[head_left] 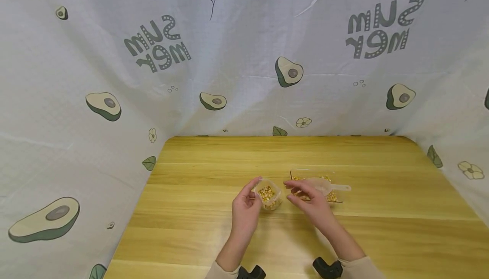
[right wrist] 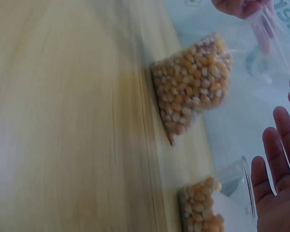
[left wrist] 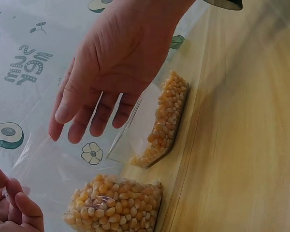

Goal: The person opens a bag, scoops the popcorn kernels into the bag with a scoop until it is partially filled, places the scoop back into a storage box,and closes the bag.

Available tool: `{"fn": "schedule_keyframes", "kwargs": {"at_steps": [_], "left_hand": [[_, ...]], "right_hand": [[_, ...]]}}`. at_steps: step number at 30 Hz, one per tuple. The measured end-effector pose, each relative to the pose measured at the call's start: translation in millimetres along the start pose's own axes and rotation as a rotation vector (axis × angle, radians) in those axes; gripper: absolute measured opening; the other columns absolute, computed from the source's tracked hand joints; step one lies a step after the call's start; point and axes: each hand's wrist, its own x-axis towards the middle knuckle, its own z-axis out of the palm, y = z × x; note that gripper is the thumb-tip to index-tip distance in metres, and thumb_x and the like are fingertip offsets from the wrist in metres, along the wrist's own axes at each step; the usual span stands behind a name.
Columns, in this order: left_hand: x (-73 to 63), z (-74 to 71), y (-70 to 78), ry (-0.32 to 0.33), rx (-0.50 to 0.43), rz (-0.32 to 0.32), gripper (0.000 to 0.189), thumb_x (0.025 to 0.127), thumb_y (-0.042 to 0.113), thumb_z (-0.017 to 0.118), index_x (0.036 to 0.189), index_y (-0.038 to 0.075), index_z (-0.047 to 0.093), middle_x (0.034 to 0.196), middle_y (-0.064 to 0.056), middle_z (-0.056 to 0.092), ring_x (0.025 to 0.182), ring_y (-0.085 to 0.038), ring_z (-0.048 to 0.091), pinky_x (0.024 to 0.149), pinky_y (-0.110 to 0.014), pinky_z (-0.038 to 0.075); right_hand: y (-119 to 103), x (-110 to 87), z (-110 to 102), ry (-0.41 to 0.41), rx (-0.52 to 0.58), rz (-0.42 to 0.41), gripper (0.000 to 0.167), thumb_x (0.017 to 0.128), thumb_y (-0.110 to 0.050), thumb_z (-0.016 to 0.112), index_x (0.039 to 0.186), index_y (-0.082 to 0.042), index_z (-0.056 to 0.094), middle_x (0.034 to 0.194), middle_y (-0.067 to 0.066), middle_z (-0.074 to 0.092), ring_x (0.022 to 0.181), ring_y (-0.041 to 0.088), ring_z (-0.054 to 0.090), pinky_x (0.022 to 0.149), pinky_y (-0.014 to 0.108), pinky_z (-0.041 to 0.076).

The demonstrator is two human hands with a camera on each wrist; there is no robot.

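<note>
A clear plastic bag (head_left: 272, 204) of yellow corn kernels stands upright on the table, its top gaping. My left hand (head_left: 245, 212) pinches the bag's rim on the left side; in the left wrist view its curled fingers (left wrist: 24, 208) are at the clear film. Kernels fill the lower part of the bag (right wrist: 191, 82), with loose film above. My right hand (head_left: 312, 206) is just right of the bag, fingers extended and nothing in them. It partly covers a clear rectangular container (head_left: 311, 170) of kernels, where a pale scoop (head_left: 340, 187) lies with its handle over the right side.
The wooden table (head_left: 191, 228) reaches back to a white curtain (head_left: 244, 100) printed with avocados, which also hangs along both sides. A dark wrist mount (head_left: 326, 267) sits by the right sleeve, and another (head_left: 252, 272) by the left.
</note>
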Motion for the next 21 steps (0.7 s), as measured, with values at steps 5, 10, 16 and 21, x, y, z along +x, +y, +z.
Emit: {"fn": "schedule_keyframes", "kwargs": {"at_steps": [5,10,16,21], "left_hand": [[0.4,-0.9,0.7,-0.011,0.013,0.002,0.045,0.092,-0.005,0.052,0.131,0.013,0.066,0.100,-0.019,0.056,0.070,-0.005,0.043,0.055,-0.012,0.036],[0.2,-1.2,0.9,-0.011,0.012,0.005,0.045,0.092,-0.006,0.051,0.131,0.013,0.066,0.106,-0.023,0.057,0.074,-0.006,0.045,0.056,-0.012,0.037],[0.8,-3.4,0.6,-0.019,0.024,0.017,0.046,0.092,-0.004,0.051,0.132,0.015,0.065,0.131,-0.007,0.062,0.083,-0.007,0.048,0.061,-0.012,0.041],[3.3,-15.5,-1.4,-0.109,0.067,0.045,0.053,0.092,-0.005,0.049,0.143,0.012,0.054,0.145,-0.003,0.057,0.085,-0.006,0.050,0.066,-0.013,0.043]], "right_hand": [[-4.2,4.3,12.8,-0.013,0.008,-0.032,0.034,0.089,-0.005,0.072,0.121,-0.012,0.070,0.111,0.009,0.070,0.095,0.018,0.061,0.079,0.024,0.051],[-6.8,7.2,18.6,-0.005,0.008,-0.006,0.031,0.088,-0.007,0.073,0.119,-0.013,0.072,0.110,0.007,0.071,0.094,0.020,0.061,0.077,0.024,0.050],[-8.1,8.0,23.2,0.039,0.009,0.031,0.023,0.088,-0.006,0.072,0.111,-0.010,0.074,0.104,0.007,0.072,0.085,0.010,0.060,0.073,0.023,0.050],[-8.3,7.8,24.9,0.085,0.027,0.064,0.016,0.089,-0.006,0.072,0.104,-0.010,0.076,0.098,0.009,0.072,0.080,0.002,0.056,0.069,0.023,0.049]]}}
